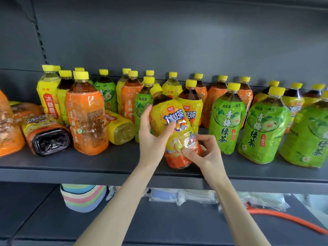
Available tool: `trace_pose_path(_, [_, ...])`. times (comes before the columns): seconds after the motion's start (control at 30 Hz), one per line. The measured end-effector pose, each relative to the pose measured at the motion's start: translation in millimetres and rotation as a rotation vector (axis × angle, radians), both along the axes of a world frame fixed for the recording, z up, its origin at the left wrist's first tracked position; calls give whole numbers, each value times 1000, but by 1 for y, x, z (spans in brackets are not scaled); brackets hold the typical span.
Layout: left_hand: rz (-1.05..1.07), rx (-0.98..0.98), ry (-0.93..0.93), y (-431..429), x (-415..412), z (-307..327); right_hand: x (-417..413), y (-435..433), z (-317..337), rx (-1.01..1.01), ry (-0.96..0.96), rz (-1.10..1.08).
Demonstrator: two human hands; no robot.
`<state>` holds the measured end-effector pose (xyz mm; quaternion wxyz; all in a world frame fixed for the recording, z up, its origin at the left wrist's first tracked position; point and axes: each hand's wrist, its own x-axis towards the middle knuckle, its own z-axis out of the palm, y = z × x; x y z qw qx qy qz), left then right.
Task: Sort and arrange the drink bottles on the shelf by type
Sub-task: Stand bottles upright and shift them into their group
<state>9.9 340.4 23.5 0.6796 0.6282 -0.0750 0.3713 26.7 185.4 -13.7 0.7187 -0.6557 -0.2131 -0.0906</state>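
Note:
A yellow-labelled iced black tea bottle (pixel 174 125) leans to the left at the front middle of the dark shelf (pixel 106 166). My left hand (pixel 152 137) grips its upper body. My right hand (pixel 204 151) pinches the loose label near its base. Green-labelled green tea bottles (pixel 227 121) stand to the right, with one more (pixel 262 128) beside them. An orange-labelled tea bottle (pixel 87 119) stands to the left. Yellow-labelled bottles (pixel 48 96) stand at the back left. All have yellow caps.
Two bottles lie on their sides at the left: a dark one (pixel 46 135) and a yellow one (pixel 120 128). More mixed bottles fill the back row. On the shelf below sit stacked pastel bowls (pixel 83 197), wrapped items (pixel 195 194) and an orange hose (pixel 284 219).

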Motion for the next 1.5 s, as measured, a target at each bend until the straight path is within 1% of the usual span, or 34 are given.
trace_pose_path(0.13, [-109,182,-84,1,4,10,1,5,-6,-135,-40,-1])
trace_pose_path(0.23, [-149,261,-52,-6,7,12,0,9,-8,-211,-94,-66])
trace_pose_path(0.3, [-185,258,-10,-7,9,8,0,11,-6,-261,-103,-91])
trace_pose_path(0.37, [-247,229,23,-4,11,2,2,10,-5,-283,-90,-58])
trace_pose_path(0.5, [-280,286,71,7,18,1,7,6,-6,-327,-94,-25])
trace_pose_path(0.77, [-313,335,146,15,21,3,4,14,-11,-391,-109,-134])
trace_pose_path(0.9, [-307,346,171,16,17,2,1,15,-10,-482,-130,-181])
trace_pose_path(1.07, [-350,349,197,25,2,-12,-9,15,-5,-606,-124,-207])
trace_pose_path(1.13, [-304,364,227,30,-6,-17,-13,14,-4,-675,-157,-244])
trace_pose_path(1.23, [-90,453,279,38,-18,-24,-24,10,-1,-746,-284,-376])
trace_pose_path(1.3, [31,504,271,41,-27,-26,-34,11,5,-712,-361,-453])
trace_pose_path(1.37, [94,523,235,45,-37,-25,-44,16,10,-639,-419,-506])
trace_pose_path(1.5, [202,448,153,56,-53,-21,-58,36,19,-521,-415,-483])
